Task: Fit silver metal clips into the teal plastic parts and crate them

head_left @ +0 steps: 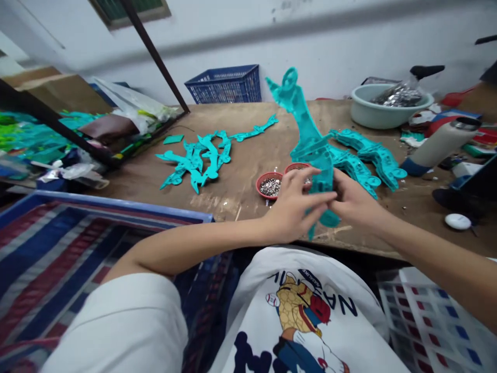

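Note:
A long turquoise plastic part [308, 127], bent in the middle and with a ring near its top end, stands tilted above the table's front edge. My right hand [351, 199] grips its lower half from the right, the fingers partly hidden behind it. From the left, my left hand [297, 204] lies against the same section with its fingers bent across it; whether it pinches some small piece there is hidden. Just beyond my left hand are two red baskets, the nearer basket [269, 196] holding small shiny metal pieces [271, 187], the other basket [298, 167] partly covered.
Similar turquoise parts lie in a loose pile [209, 155] at left and stacked rows [373, 153] at right. Behind stand a blue crate [225, 85] and a pale basin [378, 114] holding bagged metal pieces. A bottle [442, 142] stands right; a striped-lined bin [116, 207] sits front left.

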The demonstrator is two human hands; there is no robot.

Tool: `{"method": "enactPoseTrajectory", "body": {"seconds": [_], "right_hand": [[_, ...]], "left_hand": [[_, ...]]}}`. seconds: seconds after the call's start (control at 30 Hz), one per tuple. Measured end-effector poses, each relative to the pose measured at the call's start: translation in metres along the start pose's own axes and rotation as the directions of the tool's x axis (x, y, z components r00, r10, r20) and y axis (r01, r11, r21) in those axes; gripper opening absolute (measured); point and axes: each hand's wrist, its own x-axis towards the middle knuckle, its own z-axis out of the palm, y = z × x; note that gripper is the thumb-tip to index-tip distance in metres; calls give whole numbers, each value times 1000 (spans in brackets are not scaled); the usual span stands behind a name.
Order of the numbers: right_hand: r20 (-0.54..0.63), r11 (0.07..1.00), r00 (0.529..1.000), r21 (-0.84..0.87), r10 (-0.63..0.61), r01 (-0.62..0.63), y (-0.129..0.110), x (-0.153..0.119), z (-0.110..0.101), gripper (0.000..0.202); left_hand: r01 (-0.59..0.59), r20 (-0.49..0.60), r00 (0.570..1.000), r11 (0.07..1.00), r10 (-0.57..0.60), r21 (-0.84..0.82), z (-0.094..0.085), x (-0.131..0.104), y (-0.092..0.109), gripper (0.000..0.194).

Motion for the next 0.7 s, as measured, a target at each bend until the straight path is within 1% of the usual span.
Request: {"method": "enactPoseTrajectory", "body": {"seconds": [0.03,0.07,0.1,0.13,0.17,0.2,0.23,0.27,0.3,0.33,0.37,0.4,0.43,0.47,0.5,0.57,0.6,0.63,0.67,0.7], "right_hand": [[46,991,992,58,115,-118,3,-16,-14,91],[122,961,961,98,247,-259,7,-32,-29,90],[212,910,904,111,371,-399,12,-45,-43,89],[307,842,825,115,475,-527,19,-57,-55,91],[391,774,741,104,545,-624,27,-64,-63,92],[460,726,669,72,584,-684,36,-68,-69,93],[499,713,622,10,604,-701,45,-67,-70,90],[501,733,606,-90,618,-674,55,-64,-69,81],[461,761,620,-234,635,-606,66,-57,-66,72],[381,757,659,-412,648,-507,76,-49,-61,66],[281,698,710,-593,646,-401,86,-40,-55,64],[189,594,755,-742,628,-309,94,-32,-49,63],[129,478,780,-846,612,-235,102,-25,-44,60],[107,380,785,-909,610,-171,108,-19,-40,55],[112,310,772,-944,626,-114,112,-15,-37,51],[150,238,716,-971,682,-23,118,-9,-36,43],[154,212,701,-977,696,4,119,-5,-37,40],[145,189,708,-982,691,17,120,0,-40,40],[138,180,738,-983,661,23,121,9,-42,41],[136,186,784,-982,606,27,122,20,-44,43]], "left_hand": [[-114,100,989,990,106,80,-8,-10,7,50],[-221,186,963,965,193,142,-15,-18,9,59],[-303,258,933,934,251,187,-20,-23,9,68],[-356,320,906,907,276,224,-21,-25,5,73],[-379,384,885,888,265,259,-18,-25,0,75],[-381,450,864,878,227,289,-12,-24,-7,73],[-372,516,839,876,175,308,-2,-22,-14,71],[-358,577,807,879,123,313,10,-20,-21,69],[-341,630,772,888,79,308,22,-18,-27,68],[-321,668,743,899,42,300,34,-16,-33,68],[-297,688,726,907,13,297,44,-15,-38,67],[-275,695,719,914,-10,298,53,-15,-42,67],[-253,696,718,920,-30,300,59,-15,-45,66],[-233,699,714,925,-47,300,63,-15,-47,65],[-215,704,707,930,-61,297,65,-15,-50,65],[-170,716,691,941,-99,294,65,-14,-54,66],[-150,721,684,945,-113,290,64,-13,-56,66],[-139,722,683,949,-115,282,63,-12,-57,63],[-141,719,688,953,-99,267,62,-10,-59,60],[-153,716,694,956,-76,250,60,-8,-60,58]]}}
